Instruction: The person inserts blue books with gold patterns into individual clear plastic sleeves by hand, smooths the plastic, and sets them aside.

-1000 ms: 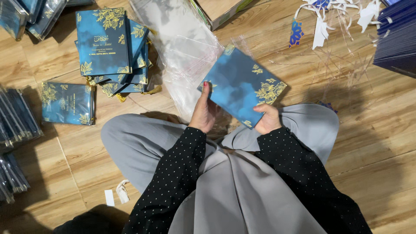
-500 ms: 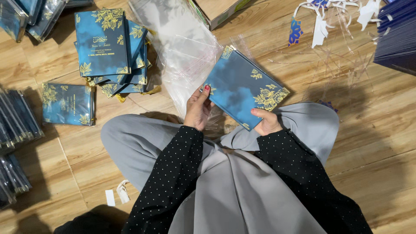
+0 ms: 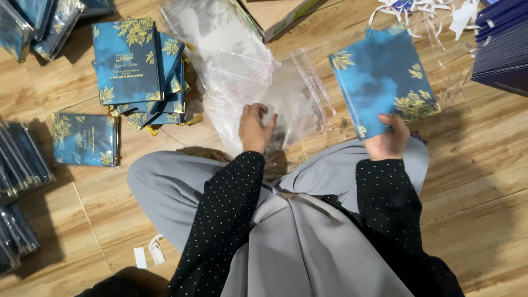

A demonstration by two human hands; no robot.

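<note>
With my right hand (image 3: 388, 144) clamped on the blue booklet's (image 3: 381, 80) corner and my left hand (image 3: 255, 127) pinching a clear plastic sleeve (image 3: 286, 99), I risk grabbing two clinging sleeves.

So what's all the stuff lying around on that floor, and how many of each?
held booklet: one, blue with gold leaves, in the right hand, upper right
clear plastic sleeves: a loose heap, count unclear, see-through, top centre, under the left hand
stacked booklets: a pile, count unclear, blue and gold, upper left
single wrapped booklet: one, blue and gold, left, alone on the floor
sleeved booklet rows: several rows, dark blue, far left edge
cardboard box: one, brown, top centre
dark blue sheets: a stack, top right corner
white scraps: two, lower left
wooden floor: tan planks
left hand: on the sleeves
right hand: gripping the booklet's lower edge
</note>
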